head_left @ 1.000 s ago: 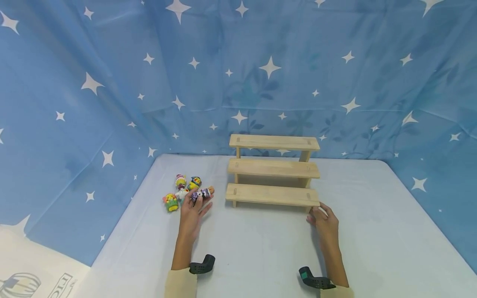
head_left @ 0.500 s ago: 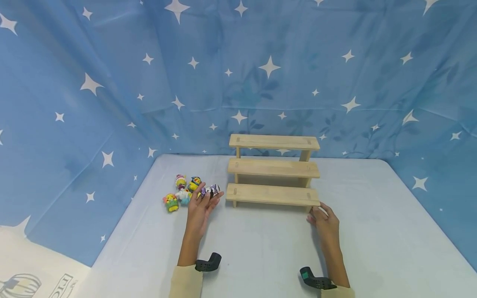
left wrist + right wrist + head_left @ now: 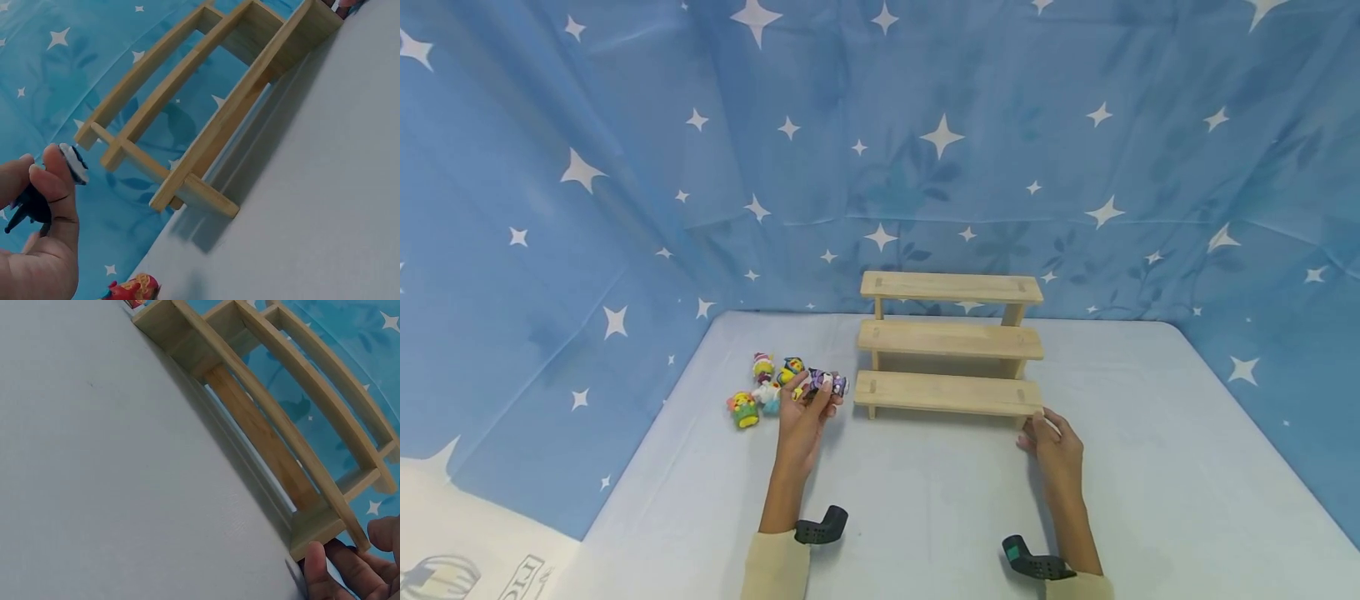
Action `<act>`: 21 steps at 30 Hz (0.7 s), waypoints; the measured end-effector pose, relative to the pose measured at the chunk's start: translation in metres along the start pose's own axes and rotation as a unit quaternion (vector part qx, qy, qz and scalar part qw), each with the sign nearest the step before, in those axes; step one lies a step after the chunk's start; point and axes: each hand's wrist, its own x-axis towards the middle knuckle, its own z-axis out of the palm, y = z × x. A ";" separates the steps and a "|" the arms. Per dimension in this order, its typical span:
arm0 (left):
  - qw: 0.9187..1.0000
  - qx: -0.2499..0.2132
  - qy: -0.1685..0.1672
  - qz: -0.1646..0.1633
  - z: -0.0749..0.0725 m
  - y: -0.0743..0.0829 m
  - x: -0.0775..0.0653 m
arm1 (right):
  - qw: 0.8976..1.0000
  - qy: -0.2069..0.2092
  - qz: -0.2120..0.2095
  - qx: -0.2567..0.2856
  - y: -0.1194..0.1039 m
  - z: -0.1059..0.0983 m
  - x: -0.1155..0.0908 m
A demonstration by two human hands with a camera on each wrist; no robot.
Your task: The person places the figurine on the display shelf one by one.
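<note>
Between thumb and fingers, my left hand (image 3: pixel 802 425) pinches a small purple, white and black toy figurine (image 3: pixel 829 382), just left of the stand's lowest step. In the left wrist view the figurine (image 3: pixel 76 164) is mostly covered by the fingers; a white end and a dark part show. A three-step wooden display stand (image 3: pixel 947 392) stands on the white table. My right hand (image 3: pixel 1054 442) holds its front right corner, with fingers around the short leg in the right wrist view. Beside the left hand lie other figurines, among them a yellow-and-green one (image 3: pixel 744 410) and a white-and-blue one (image 3: pixel 767 395).
Farther back in the group are a figurine in a striped hat (image 3: pixel 763 365) and a blue-and-yellow one (image 3: pixel 791 369). A blue curtain with white stars (image 3: pixel 943 192) hangs right behind the stand. The white table (image 3: pixel 925 508) extends in front of it.
My left hand has moved right, away from the other figurines, carrying the purple figurine, which has turned in the fingers. The right hand stays at the stand's corner.
</note>
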 end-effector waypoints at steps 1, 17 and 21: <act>1.000 -0.003 0.001 0.006 0.002 0.001 0.000 | 1.000 0.002 0.002 0.001 -0.001 0.000 0.001; 0.998 0.010 -0.053 0.020 0.022 0.005 0.009 | 1.000 0.015 0.019 -0.013 -0.003 0.000 0.005; 0.995 0.075 -0.065 0.017 0.028 0.005 0.012 | 1.000 0.018 0.017 -0.012 -0.005 0.001 0.004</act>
